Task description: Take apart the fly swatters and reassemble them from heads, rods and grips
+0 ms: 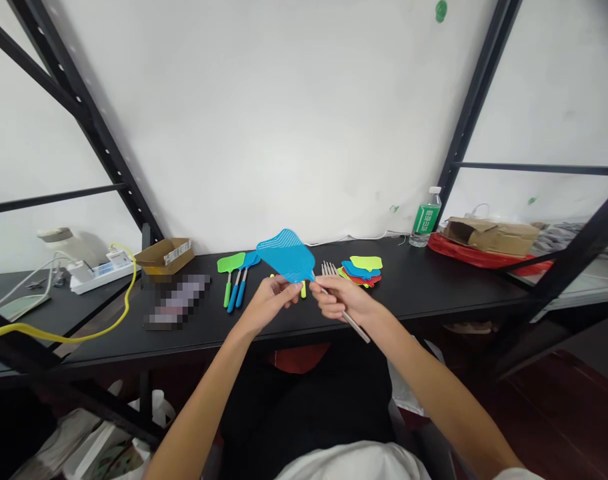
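A blue fly swatter head (pixel 287 257) is held up over the black table. My left hand (pixel 271 300) is closed, pinching its lower edge between thumb and fingers. My right hand (pixel 341 297) is closed around a thin silver metal rod (pixel 357 328), with its upper end at the narrow neck of the blue head. Whether rod and neck are joined, I cannot tell. Just behind my right hand, several silver rod tips (pixel 328 268) fan out. Beside them lies a pile of yellow, blue and red swatter heads (pixel 367 263). A yellow-green piece (pixel 303 291) shows partly behind my left hand.
Left on the table (pixel 409 287) lie a green fly swatter (pixel 230 263) and two blue-handled swatters (pixel 241 287). Farther left are a blurred-out object (pixel 179 303), a cardboard box (pixel 167 257), a power strip (pixel 104 275) and a yellow cable (pixel 127 303). A water bottle (pixel 426 219) stands back right.
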The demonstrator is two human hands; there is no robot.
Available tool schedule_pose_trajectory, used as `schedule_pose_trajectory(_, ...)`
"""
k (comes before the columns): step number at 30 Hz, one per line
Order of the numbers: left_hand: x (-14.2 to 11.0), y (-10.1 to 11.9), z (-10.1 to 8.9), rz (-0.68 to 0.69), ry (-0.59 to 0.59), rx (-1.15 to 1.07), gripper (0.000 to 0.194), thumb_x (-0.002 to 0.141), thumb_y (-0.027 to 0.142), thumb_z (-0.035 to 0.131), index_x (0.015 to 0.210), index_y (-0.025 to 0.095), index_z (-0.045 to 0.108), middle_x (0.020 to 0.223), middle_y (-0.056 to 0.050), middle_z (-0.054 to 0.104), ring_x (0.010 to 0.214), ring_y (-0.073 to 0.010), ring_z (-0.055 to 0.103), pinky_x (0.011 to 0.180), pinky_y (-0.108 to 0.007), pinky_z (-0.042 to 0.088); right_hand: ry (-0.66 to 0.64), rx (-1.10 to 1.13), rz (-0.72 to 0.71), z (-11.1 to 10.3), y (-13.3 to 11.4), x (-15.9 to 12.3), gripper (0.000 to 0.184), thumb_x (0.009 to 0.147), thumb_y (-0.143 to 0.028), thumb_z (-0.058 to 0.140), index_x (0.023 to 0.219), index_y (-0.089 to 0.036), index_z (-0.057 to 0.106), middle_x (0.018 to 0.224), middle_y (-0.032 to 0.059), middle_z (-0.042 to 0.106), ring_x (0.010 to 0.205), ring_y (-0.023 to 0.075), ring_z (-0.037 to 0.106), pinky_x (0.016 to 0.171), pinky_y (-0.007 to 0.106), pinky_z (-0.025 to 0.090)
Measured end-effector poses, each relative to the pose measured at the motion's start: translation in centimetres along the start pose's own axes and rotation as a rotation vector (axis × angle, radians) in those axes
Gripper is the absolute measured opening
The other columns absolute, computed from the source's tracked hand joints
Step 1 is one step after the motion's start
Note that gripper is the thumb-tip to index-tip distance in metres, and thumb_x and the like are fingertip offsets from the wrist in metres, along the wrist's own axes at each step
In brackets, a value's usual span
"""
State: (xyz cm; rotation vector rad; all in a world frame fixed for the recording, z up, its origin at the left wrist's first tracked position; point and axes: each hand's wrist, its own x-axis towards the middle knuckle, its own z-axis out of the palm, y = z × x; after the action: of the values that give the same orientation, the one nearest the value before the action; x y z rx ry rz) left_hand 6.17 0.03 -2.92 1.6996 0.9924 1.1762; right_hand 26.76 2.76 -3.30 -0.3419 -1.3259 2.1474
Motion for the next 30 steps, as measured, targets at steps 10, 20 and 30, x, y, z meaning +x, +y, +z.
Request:
schedule_pose_trajectory(10, -0.3, 0.0, 2.2, -0.09, 0.019, -0.646, 0.033, 0.069, 0.041, 0.085, 0.08, 0.011, 0.074, 0.05, 0.008, 0.035, 0.047, -0.0029, 0.026, 0.049, -0.019, 0.03, -0.144, 0.304, 0.046, 2.0, 1.8, 0.9, 0.022, 0.096, -0.029, 0.052, 0.079, -0.016, 0.053, 0.05, -0.0105, 0.032, 0.035, 0.0034, 0.015, 0.034, 0.014, 0.024)
schedule_pose_trajectory(20, -0.2, 0.4, 4.2, -0.122, 0.189, -0.74, 0.036, 0.069, 0.042, 0.084, 0.061, 0.011, 0.068, 0.049, 0.006, 0.037, 0.047, -0.0028, 0.028, 0.044, -0.016, 0.028, -0.001, 0.191, -0.077, 2.0, 2.1, 1.3, 0.022, 0.089, -0.034, 0.063, 0.079, -0.015, 0.058, 0.051, -0.0095, 0.039, 0.034, 0.0018, 0.022, 0.034, 0.014, 0.022)
schedule_pose_trajectory(30, -0.4, 1.0, 5.8, -0.145, 0.422, -0.811, 0.039, 0.067, 0.033, 0.086, 0.056, 0.014, 0.054, 0.052, 0.007, 0.042, 0.046, -0.003, 0.032, 0.043, -0.018, 0.03, 0.214, -0.119, -0.292, 2.8, 2.9, 1.7, 0.03, 0.084, -0.044, 0.066, 0.075, -0.016, 0.059, 0.049, -0.0087, 0.042, 0.034, 0.0024, 0.027, 0.035, 0.017, 0.02)
